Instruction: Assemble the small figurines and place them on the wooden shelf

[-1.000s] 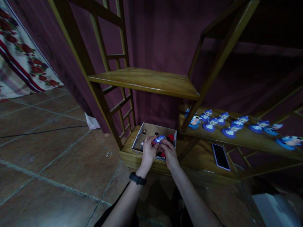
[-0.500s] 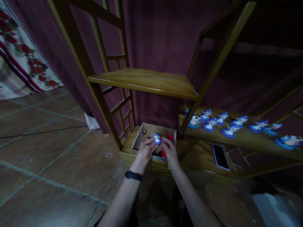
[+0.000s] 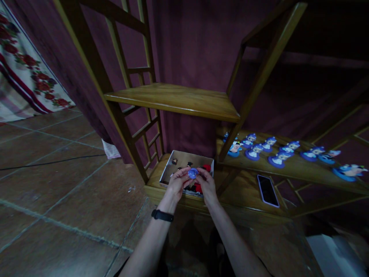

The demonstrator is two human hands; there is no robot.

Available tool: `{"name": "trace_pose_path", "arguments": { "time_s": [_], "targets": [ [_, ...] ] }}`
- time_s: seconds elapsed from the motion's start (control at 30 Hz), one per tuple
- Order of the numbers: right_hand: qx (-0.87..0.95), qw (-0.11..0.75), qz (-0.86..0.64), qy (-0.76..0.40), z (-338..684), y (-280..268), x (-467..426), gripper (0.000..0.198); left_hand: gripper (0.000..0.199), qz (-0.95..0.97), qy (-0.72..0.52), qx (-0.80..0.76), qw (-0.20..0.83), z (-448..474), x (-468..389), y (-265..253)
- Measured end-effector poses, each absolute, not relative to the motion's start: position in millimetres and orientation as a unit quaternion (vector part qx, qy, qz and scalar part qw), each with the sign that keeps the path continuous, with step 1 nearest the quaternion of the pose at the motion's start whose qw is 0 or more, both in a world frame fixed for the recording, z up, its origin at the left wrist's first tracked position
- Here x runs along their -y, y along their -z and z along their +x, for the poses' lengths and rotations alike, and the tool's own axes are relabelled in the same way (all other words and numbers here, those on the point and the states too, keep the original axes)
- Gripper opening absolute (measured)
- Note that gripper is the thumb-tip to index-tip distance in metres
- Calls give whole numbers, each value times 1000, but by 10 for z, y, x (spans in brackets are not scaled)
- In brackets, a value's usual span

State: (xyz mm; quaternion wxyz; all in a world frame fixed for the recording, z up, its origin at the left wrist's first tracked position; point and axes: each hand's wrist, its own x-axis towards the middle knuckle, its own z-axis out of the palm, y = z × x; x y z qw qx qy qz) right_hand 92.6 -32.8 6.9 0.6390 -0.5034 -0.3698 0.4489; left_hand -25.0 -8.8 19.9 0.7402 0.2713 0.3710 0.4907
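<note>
We pinch one purple figurine (image 3: 192,173) between the fingertips of our left hand (image 3: 176,182) and right hand (image 3: 206,183), over the open box (image 3: 198,157). Similar purple figurines (image 3: 254,152) already stand on the right-hand shelf (image 3: 296,164); dark and red pieces (image 3: 206,167) lie boxed, unshelved.

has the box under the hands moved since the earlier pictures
No. Against the wooden post at its left, the box sits in the same place on the low shelf.
</note>
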Motion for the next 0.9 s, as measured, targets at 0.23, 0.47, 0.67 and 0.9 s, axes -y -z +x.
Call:
{"name": "trace_pose_path", "arguments": {
  "time_s": [0.23,0.47,0.67,0.9],
  "targets": [
    [378,641,-504,-439,964,-44,289,32,30,254,-478,-377,752,-240,81,-187],
    [410,640,-494,-421,974,-71,306,30,15,209,-473,-390,762,-236,84,-175],
    [447,617,-501,-410,944,-42,291,30,14,160,-472,-374,782,-245,62,-147],
    [522,570,-566,-286,919,-66,344,17,14,164,-461,-389,780,-204,69,-101]
  ]
}}
